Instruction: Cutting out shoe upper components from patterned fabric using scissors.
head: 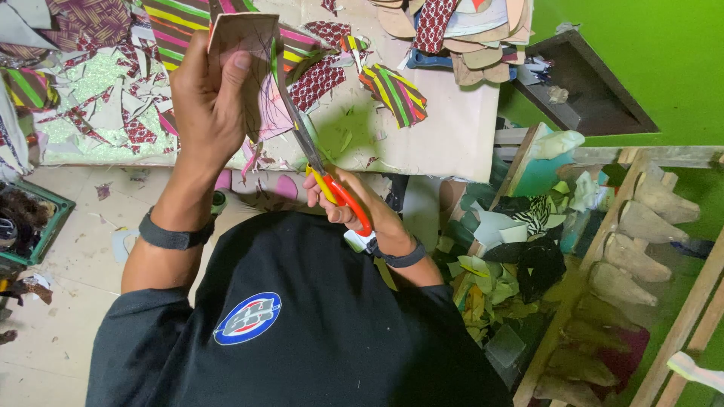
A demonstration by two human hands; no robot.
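Note:
My left hand (pixel 210 98) is raised over the table and grips a brown card-like piece (pixel 245 41) backed with patterned fabric. My right hand (pixel 354 207) holds scissors (pixel 320 169) with red and yellow handles. The blades point up into the lower right edge of the piece, next to my left fingers. Both wrists wear dark bands.
A pale worktable (pixel 445 136) carries striped and red patterned fabric scraps (pixel 392 90) and a stack of sole-shaped cutouts (pixel 467 30). On the right, a wooden rack (pixel 679 316) holds shoe lasts (pixel 648 222) beside a heap of offcuts (pixel 513 249). A green crate (pixel 38 226) sits at the left.

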